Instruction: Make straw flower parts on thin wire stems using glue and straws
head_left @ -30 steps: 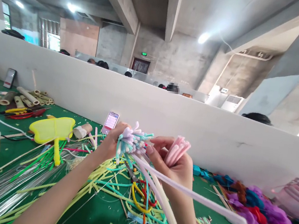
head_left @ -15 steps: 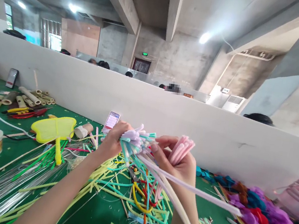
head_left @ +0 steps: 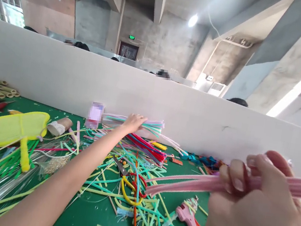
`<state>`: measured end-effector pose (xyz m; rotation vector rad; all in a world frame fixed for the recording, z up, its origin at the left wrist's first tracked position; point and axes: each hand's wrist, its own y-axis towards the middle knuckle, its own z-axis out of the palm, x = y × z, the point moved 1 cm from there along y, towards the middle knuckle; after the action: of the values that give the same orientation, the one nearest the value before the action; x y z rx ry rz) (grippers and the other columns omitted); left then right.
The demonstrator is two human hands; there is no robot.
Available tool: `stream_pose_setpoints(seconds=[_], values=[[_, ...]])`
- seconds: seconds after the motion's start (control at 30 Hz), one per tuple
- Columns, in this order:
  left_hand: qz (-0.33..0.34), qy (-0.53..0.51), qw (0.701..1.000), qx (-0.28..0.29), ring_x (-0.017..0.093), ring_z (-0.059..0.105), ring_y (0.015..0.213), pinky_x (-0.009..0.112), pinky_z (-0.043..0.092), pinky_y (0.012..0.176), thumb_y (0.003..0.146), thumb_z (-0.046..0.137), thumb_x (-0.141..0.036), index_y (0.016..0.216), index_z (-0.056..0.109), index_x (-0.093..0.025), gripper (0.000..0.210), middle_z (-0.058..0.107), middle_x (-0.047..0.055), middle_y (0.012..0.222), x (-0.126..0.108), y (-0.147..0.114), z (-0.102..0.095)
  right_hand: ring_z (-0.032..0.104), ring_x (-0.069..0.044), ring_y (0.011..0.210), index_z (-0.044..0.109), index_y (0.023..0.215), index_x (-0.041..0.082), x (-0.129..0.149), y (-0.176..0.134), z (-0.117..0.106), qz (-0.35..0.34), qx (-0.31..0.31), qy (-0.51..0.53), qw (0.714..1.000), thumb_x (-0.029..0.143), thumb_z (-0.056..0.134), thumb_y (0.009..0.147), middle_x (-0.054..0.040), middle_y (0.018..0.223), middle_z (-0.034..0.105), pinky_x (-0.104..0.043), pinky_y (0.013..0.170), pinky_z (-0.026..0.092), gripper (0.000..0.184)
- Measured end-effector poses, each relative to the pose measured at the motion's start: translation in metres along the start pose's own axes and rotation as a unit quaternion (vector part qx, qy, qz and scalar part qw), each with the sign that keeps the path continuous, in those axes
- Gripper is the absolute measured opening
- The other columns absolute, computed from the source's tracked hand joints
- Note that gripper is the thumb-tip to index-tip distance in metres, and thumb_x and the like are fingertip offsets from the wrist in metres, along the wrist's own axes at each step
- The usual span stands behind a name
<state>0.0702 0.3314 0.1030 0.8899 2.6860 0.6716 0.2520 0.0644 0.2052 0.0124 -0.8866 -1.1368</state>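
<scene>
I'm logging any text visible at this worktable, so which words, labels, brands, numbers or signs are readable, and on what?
No text can be read with certainty.
Lit green sign above the dark door: has markings, too small to read.
Phone propped by the white partition: screen pixelated, unreadable.

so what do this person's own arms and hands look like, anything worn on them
The left hand and right hand are both ungloved. The left forearm is bare as far as the picture shows, with no sleeve, watch or bracelet in view. Whether the left hand wears a ring is too small to tell.
</scene>
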Motion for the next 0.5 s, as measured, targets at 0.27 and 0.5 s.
stream_pose_setpoints(seconds=[0.27, 0.5], values=[[0.060, -0.003, 0.988, 0.143, 0.031, 0.054, 0.128, 0.041, 0.044, 0.103, 0.085, 0.065, -0.066, 0.151, 0.041, -0.027, 0.080, 0.058, 0.013, 0.140, -0.002, -0.016, 0.034, 0.025, -0.005, 0.036, 0.063, 0.082, 0.017, -0.044, 0.011, 0.009, 0.118, 0.059, 0.089, 0.987, 0.028, 0.047, 0.101, 0.0084, 0.051, 0.041, -0.018, 0.032, 0.018, 0.028], [0.023, 0.031, 0.989, 0.141, 0.028, 0.060, 0.121, 0.052, 0.046, 0.104, 0.095, 0.065, -0.037, 0.126, 0.063, -0.019, 0.036, 0.063, 0.011, 0.133, -0.015, -0.036, 0.044, 0.028, -0.003, 0.032, 0.047, 0.067, 0.019, -0.101, 0.027, -0.001, 0.372, 0.007, 0.253, 0.893, 0.026, 0.032, 0.105, 0.0113, 0.046, 0.031, -0.014, 0.033, 0.024, 0.041]])
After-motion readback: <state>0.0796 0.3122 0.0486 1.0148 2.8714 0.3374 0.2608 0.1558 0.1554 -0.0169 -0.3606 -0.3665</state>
